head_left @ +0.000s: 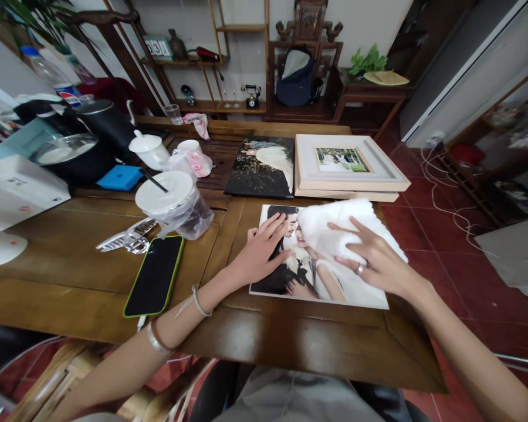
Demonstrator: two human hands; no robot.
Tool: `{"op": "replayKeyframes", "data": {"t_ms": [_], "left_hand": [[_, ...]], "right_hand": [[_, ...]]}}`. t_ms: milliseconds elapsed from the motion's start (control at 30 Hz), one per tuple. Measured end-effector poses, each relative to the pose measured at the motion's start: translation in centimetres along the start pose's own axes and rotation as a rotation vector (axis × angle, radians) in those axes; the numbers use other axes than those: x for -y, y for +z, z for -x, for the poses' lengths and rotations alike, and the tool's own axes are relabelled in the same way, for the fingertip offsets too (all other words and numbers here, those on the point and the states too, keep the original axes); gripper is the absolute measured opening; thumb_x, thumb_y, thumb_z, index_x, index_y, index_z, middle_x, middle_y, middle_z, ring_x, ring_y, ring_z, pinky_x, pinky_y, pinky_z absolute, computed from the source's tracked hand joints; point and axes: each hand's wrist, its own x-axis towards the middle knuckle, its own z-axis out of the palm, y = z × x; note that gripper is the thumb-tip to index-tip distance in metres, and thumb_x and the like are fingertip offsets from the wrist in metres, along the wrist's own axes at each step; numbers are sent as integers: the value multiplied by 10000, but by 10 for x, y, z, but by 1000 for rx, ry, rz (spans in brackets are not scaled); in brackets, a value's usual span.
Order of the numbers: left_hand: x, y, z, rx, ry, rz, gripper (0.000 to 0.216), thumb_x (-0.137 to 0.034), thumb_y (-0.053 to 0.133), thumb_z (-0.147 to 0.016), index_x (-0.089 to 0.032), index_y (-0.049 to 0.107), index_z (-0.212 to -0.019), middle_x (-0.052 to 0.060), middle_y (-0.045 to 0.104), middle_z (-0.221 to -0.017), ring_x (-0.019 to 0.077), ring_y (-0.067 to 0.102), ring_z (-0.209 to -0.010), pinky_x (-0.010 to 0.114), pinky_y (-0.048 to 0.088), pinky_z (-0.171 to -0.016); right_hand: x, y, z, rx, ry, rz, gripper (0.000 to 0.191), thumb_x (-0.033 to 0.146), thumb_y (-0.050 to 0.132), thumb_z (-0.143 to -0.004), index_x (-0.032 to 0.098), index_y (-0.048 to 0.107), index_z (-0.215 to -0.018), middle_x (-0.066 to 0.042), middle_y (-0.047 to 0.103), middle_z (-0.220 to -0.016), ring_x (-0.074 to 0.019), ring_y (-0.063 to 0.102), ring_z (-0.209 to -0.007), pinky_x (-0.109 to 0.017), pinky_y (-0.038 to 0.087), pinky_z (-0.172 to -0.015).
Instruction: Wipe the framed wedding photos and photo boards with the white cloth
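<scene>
A photo print [310, 275] of two people lies flat near the table's front edge. My left hand [266, 246] rests on its left side, fingers stretched out and apart. On the print's right half is a fluffy white cloth [325, 220], which covers part of the picture. My right hand [374, 255], wearing a ring, presses down on this cloth, a fold of it bunched between the fingers. Behind the print lie a dark photo panel [261, 167] and a pale framed picture [349, 161] stacked on another frame.
Left of my left forearm are a phone [154, 275] in a green case, a set of keys [132, 234] and a lidded cup [173, 202] in a plastic bag. Farther back stand a white teapot [149, 149] and a black kettle [108, 126]. The table's right edge drops to red floor tiles.
</scene>
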Motion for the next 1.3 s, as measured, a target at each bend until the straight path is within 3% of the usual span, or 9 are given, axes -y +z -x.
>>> {"op": "replayKeyframes", "data": {"t_ms": [133,300,433,500,700,900,1033,1167,1300], "left_hand": [[-1,-1,0,15,-10,-23,610,-478,359,-974,-201,212,-1497,135,199,-1586,269,155,-1471,510,272,-1089],[-1,-1,1,-1,2,-6,588,-453,370,-975,-209,228,-1491,136,224,-1579,273,163,-1469,518,265,-1099],[1,-1,1,-13,3,39,600,-435,405,-963,-208,229,-1490,135,237,-1574,269,181,-1465,505,238,-1132],[1,-2,1,-18,4,61,609,-420,416,-958,-205,219,-1494,136,244,-1571,270,190,-1463,505,242,-1135],[2,-1,1,-49,17,87,615,-410,442,-946,-224,228,-1493,130,278,-1559,284,218,-1453,505,251,-1137],[4,2,-1,-92,-13,143,532,-371,361,-983,-209,265,-1481,109,316,-1547,241,244,-1448,474,252,-1149],[5,4,-1,-114,-44,167,465,-320,287,-1007,-220,316,-1460,96,349,-1534,224,282,-1435,473,269,-1135],[7,6,-1,-126,-27,174,450,-292,247,-1013,-242,324,-1454,91,361,-1529,214,292,-1432,473,284,-1119],[8,7,-1,-132,-20,169,452,-276,241,-1011,-246,314,-1456,93,356,-1531,214,285,-1436,480,290,-1112]], "right_hand": [[47,-7,32,132,-89,-36,117,140,551,-756,220,581,-675,-113,524,-1394,-308,423,-1332,-572,223,-1164],[82,-17,58,187,-120,-80,236,67,511,-625,223,610,-772,-88,538,-1384,-272,420,-1338,-517,274,-1164],[66,-14,47,149,-27,-120,138,116,565,-713,242,544,-662,-46,628,-1280,-290,438,-1323,-508,323,-1146],[48,-10,34,119,29,-103,237,227,582,-812,239,477,-600,-50,649,-1244,-309,450,-1312,-514,353,-1123],[-11,2,-10,-77,161,24,329,413,492,-916,244,471,-634,-68,688,-777,-356,584,-1158,-523,498,-921],[-21,9,-22,-174,117,56,248,341,484,-926,237,533,-706,-107,705,-1042,-312,491,-1277,-547,349,-1087],[11,13,-2,-100,26,-5,170,186,535,-839,226,570,-678,-125,662,-1208,-280,393,-1356,-585,179,-1168],[56,15,28,13,-83,-123,144,99,550,-682,210,632,-640,-109,515,-1399,-308,379,-1360,-622,113,-1166],[83,14,48,105,-180,-198,138,138,552,-639,241,644,-628,-42,525,-1391,-317,385,-1350,-601,99,-1171]]}}
